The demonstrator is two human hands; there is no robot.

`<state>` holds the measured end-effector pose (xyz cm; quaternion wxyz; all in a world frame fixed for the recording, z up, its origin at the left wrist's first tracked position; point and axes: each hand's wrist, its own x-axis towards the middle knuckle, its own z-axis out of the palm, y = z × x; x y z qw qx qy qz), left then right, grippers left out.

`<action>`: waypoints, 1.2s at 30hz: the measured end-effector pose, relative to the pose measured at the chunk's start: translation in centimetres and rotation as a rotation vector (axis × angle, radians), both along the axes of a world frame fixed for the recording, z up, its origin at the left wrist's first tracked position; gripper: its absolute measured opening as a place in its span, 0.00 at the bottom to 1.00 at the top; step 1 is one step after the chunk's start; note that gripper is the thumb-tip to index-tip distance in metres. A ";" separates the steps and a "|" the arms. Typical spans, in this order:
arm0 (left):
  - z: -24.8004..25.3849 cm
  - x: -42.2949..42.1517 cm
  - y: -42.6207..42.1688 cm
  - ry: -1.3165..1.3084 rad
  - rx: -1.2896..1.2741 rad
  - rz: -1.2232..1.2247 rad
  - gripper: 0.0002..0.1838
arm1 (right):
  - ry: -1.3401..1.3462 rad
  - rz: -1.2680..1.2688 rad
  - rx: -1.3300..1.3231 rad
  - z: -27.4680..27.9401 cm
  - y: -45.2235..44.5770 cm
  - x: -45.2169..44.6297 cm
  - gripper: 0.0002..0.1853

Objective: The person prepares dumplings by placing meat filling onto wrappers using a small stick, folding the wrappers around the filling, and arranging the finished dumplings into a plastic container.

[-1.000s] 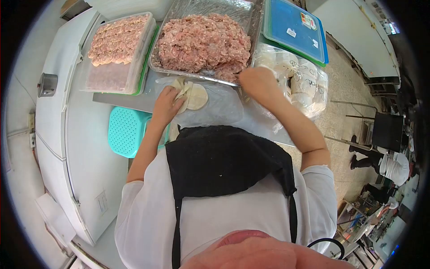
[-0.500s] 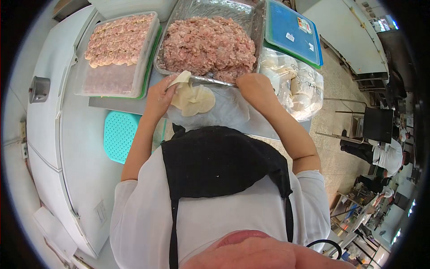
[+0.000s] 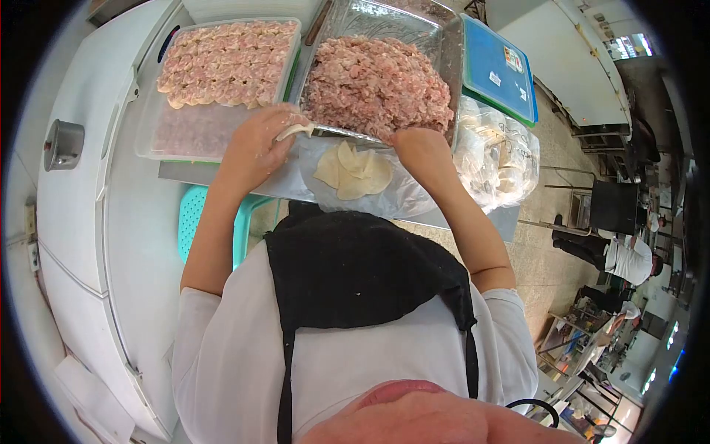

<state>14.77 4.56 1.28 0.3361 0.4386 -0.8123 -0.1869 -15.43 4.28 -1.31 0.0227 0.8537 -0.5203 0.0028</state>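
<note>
A thin, pale dough wrapper (image 3: 297, 131) is in the left hand (image 3: 259, 144). The hand is bent around it, and the wrapper pokes out past the fingers toward the middle. The left arm reaches up and forward, with the back of the hand facing up. The right hand (image 3: 423, 146) is curled up, knuckles on top, at the near edge of the meat tray (image 3: 381, 18). Its fingertips are by the raw minced meat (image 3: 381, 83), but I cannot tell if it holds anything. The right arm reaches forward too, bent at the elbow.

So the wrapper is on the left hand's inner side, well apart from the right hand. More round dough wrappers (image 3: 353, 174) lie on a clear plastic bag (image 3: 399, 185), between the two arms and just nearer the body than the hands. They lie fanned out, one over another.

The big heap of meat fills the near part of the tray. Left of it sits a clear plastic box (image 3: 192, 140) with rows of filled dumplings (image 3: 225, 63). To the right are blue lids (image 3: 499, 66), and nearer, white packs in plastic wrap (image 3: 495, 159). A turquoise stool (image 3: 194, 222) is below the table (image 3: 188, 172), on the left.
</note>
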 end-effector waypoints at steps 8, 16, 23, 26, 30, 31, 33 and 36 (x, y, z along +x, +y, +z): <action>0.8 2.2 -1.2 0.173 0.385 0.039 0.12 | 0.055 0.061 0.072 0.8 -1.7 1.6 0.11; -1.6 1.3 0.3 0.392 0.546 -0.267 0.14 | 0.082 0.150 0.000 2.4 -6.1 6.1 0.11; -3.0 -0.3 1.6 0.284 0.587 -0.110 0.15 | -0.011 0.179 0.100 0.1 -5.3 4.1 0.10; -4.1 -2.0 0.3 0.619 0.698 -0.029 0.14 | -0.517 0.031 0.352 1.5 -5.3 1.2 0.13; -4.1 -4.9 -3.4 1.476 0.994 0.038 0.16 | -0.750 -0.279 0.304 1.3 -5.1 -1.9 0.19; -3.9 -6.0 -4.4 1.494 0.938 0.052 0.17 | -0.848 -0.305 0.312 1.3 -5.2 -2.4 0.19; -3.7 -7.9 -5.6 1.513 0.875 0.022 0.18 | -1.006 -0.314 0.332 1.9 -4.6 -2.6 0.19; -2.7 -10.6 -6.5 1.564 0.816 -0.038 0.21 | -1.181 -0.360 0.410 2.9 -4.3 -3.1 0.16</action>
